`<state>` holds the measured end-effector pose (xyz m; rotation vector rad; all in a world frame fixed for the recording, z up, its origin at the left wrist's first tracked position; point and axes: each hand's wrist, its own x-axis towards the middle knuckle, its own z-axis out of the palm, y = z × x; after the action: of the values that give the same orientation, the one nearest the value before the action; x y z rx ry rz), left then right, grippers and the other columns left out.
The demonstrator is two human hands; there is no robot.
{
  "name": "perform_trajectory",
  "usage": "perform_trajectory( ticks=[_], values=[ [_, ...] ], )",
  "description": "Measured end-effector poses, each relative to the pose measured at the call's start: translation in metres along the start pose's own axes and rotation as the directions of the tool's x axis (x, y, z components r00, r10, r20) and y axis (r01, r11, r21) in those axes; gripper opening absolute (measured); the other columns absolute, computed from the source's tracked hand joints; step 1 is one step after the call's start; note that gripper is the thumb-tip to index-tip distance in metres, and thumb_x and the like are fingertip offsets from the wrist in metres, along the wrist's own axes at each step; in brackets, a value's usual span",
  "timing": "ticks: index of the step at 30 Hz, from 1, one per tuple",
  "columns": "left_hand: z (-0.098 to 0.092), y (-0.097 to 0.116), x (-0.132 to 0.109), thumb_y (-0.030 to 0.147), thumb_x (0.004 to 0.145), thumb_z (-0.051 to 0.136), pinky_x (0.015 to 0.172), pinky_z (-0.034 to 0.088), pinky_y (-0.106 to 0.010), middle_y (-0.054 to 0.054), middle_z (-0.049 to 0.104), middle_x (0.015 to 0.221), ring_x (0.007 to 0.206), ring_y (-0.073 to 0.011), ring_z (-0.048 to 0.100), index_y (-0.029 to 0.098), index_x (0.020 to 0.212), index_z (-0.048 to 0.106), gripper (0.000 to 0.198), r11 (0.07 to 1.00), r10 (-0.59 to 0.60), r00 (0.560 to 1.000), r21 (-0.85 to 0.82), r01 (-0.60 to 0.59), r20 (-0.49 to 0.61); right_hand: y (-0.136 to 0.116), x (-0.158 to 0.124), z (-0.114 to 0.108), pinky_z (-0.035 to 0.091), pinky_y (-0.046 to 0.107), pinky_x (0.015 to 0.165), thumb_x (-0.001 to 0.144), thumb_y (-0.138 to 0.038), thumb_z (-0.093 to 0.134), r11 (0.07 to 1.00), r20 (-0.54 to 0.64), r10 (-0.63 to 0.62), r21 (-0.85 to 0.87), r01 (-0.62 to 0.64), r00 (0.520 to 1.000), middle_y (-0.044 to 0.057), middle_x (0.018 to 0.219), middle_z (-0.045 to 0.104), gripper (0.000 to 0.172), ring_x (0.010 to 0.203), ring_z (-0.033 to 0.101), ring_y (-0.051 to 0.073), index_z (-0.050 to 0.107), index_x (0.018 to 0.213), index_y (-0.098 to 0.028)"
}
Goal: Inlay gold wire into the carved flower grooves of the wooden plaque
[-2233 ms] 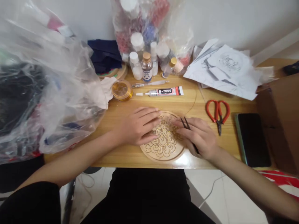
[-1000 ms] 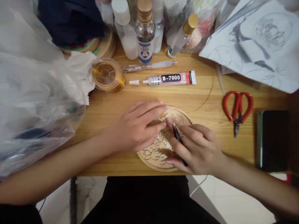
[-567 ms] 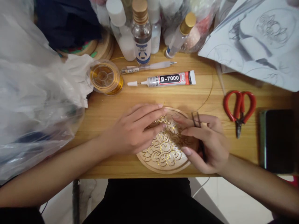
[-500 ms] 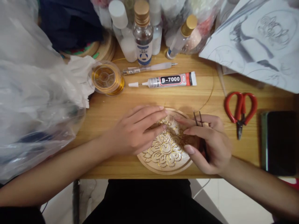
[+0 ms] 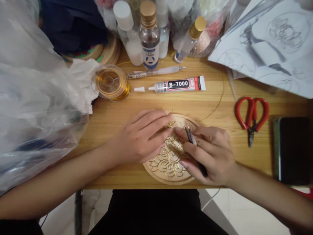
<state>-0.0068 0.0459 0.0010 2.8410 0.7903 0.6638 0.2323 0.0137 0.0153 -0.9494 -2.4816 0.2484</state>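
Note:
A round wooden plaque point(image 5: 156, 171) with a floral pattern outlined in gold wire lies at the table's front edge. My left hand point(image 5: 144, 137) rests over its left side, palm down with fingers stretched out. Over the plaque's right side, my right hand point(image 5: 212, 153) is closed round dark tweezers point(image 5: 190, 134), whose tips point up and away from me. Its fingertips are low over the pattern; whether they touch it I cannot tell. A thin gold wire point(image 5: 217, 105) curves across the table to the plaque's upper right.
Beyond the plaque lie a B-7000 glue tube point(image 5: 179, 85), a mechanical pencil point(image 5: 157, 70) and a spool of gold wire point(image 5: 112, 82). Bottles point(image 5: 149, 39) stand behind them. Red-handled pliers point(image 5: 251, 117) and a phone point(image 5: 292, 150) are at right, pattern sheets point(image 5: 269, 49) above, plastic bags point(image 5: 36, 107) at left.
My right hand has moved left over the plaque, and the tweezers have swung with it, their tips now nearer the middle. The left hand stays in nearly the same place.

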Motion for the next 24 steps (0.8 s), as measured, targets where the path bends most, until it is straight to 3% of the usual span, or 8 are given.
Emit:
perform_trajectory(
  ticks=[6,14,17,24],
  values=[
    [-0.0037,0.0016,0.0037,0.023,0.088,0.053,0.101,0.048,-0.041,-0.011,0.061,0.126,0.121,-0.026,0.054,0.016,0.11,0.061,0.025,1.0,-0.003,1.0,0.027,0.003,0.002,-0.0051,0.0022,0.0011,0.044,0.038,0.08,0.086,-0.041,0.057,0.986,0.029,-0.099,-0.129,0.102,0.995,0.012,0.107,0.073,0.024,0.101,0.059,0.025,0.062,0.092,-0.018],
    [-0.0053,0.0016,0.0044,0.022,0.086,0.058,0.096,0.05,-0.045,-0.015,0.06,0.125,0.119,-0.0298,0.055,0.011,0.108,0.062,0.024,1.0,0.022,1.0,0.008,-0.022,0.001,0.0023,0.0029,0.0002,0.05,0.041,0.077,0.08,-0.025,0.062,0.981,-0.121,0.128,0.162,-0.108,0.984,0.009,0.102,0.073,0.018,0.093,0.06,0.026,0.059,0.098,-0.02],
    [-0.0048,0.0016,0.0045,0.023,0.086,0.057,0.097,0.05,-0.046,-0.016,0.059,0.126,0.12,-0.0303,0.054,0.012,0.108,0.062,0.025,1.0,0.013,1.0,0.003,-0.014,0.025,0.0024,0.0018,-0.0006,0.049,0.041,0.073,0.078,-0.023,0.063,0.982,-0.159,0.128,0.155,-0.103,0.979,0.009,0.094,0.074,0.021,0.089,0.059,0.027,0.059,0.098,-0.02],
    [-0.0047,0.0017,0.0036,0.024,0.087,0.054,0.1,0.049,-0.046,-0.016,0.058,0.127,0.123,-0.0299,0.052,0.013,0.108,0.059,0.024,1.0,-0.002,0.999,0.008,0.002,0.044,0.0027,0.0008,0.0023,0.049,0.043,0.076,0.079,-0.024,0.062,0.988,-0.095,0.11,0.115,-0.099,0.989,0.008,0.088,0.074,0.02,0.09,0.058,0.027,0.058,0.099,-0.019]
  ],
)
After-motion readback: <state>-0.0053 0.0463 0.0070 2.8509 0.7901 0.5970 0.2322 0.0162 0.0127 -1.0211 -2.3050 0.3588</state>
